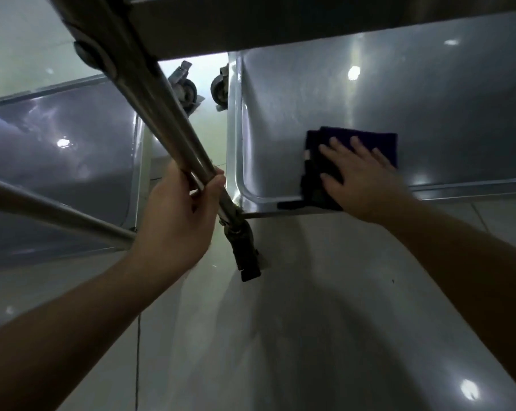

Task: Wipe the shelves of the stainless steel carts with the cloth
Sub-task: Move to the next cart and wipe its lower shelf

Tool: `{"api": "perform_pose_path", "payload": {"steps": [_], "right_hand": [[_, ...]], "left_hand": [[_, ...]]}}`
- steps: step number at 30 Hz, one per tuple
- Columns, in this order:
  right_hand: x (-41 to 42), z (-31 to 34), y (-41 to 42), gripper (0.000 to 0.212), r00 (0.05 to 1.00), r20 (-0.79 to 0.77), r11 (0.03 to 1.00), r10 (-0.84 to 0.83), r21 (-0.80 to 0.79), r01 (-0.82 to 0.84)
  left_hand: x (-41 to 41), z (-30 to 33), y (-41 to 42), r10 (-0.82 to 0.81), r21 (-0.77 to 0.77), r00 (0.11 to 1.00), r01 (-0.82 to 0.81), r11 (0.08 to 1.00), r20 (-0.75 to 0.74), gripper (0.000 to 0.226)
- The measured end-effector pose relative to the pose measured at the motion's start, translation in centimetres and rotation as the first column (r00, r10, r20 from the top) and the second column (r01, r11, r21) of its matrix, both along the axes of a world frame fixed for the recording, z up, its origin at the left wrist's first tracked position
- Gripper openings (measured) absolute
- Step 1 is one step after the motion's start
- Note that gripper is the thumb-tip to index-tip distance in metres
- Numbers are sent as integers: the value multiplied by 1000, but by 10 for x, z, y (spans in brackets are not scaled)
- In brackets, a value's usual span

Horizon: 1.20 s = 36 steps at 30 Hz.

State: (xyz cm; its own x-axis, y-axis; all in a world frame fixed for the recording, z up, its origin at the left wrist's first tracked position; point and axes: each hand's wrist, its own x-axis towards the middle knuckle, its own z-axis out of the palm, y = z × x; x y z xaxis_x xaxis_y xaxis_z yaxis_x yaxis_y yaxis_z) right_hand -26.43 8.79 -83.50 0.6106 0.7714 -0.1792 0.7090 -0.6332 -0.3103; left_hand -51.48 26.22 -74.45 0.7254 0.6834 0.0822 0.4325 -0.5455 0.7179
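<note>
A dark purple folded cloth lies flat on the lower steel shelf of the right-hand cart, near its front left corner. My right hand presses on the cloth with fingers spread and straight. My left hand grips the cart's upright steel post, fingers curled round it just above the shelf corner. A second cart's lower shelf shows at the left.
An upper shelf overhangs the top of the view. A black caster sits under the gripped post; two more casters stand at the back. A horizontal rail crosses at left. Glossy tiled floor fills the foreground.
</note>
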Motion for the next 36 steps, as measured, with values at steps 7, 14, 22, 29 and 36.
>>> {"api": "perform_pose_path", "payload": {"steps": [7, 14, 22, 29, 36], "right_hand": [[17, 2, -20, 70, 944, 8, 943, -330, -41, 330], [-90, -4, 123, 61, 963, -42, 963, 265, 69, -262], [-34, 1, 21, 62, 980, 48, 977, 195, 74, -198], [109, 5, -104, 62, 929, 72, 931, -364, 9, 364], [114, 0, -63, 72, 916, -9, 915, -402, -31, 402]], "left_hand": [[0, -3, -1, 34, -6, 999, -34, 999, -17, 32], [3, 0, -2, 51, 42, 997, -49, 998, -52, 35], [0, 5, -7, 23, 87, 999, -21, 996, -32, 43], [4, 3, -8, 10, 131, 1000, -6, 991, -30, 50], [4, 2, -9, 58, 105, 998, -56, 993, -8, 60]]}}
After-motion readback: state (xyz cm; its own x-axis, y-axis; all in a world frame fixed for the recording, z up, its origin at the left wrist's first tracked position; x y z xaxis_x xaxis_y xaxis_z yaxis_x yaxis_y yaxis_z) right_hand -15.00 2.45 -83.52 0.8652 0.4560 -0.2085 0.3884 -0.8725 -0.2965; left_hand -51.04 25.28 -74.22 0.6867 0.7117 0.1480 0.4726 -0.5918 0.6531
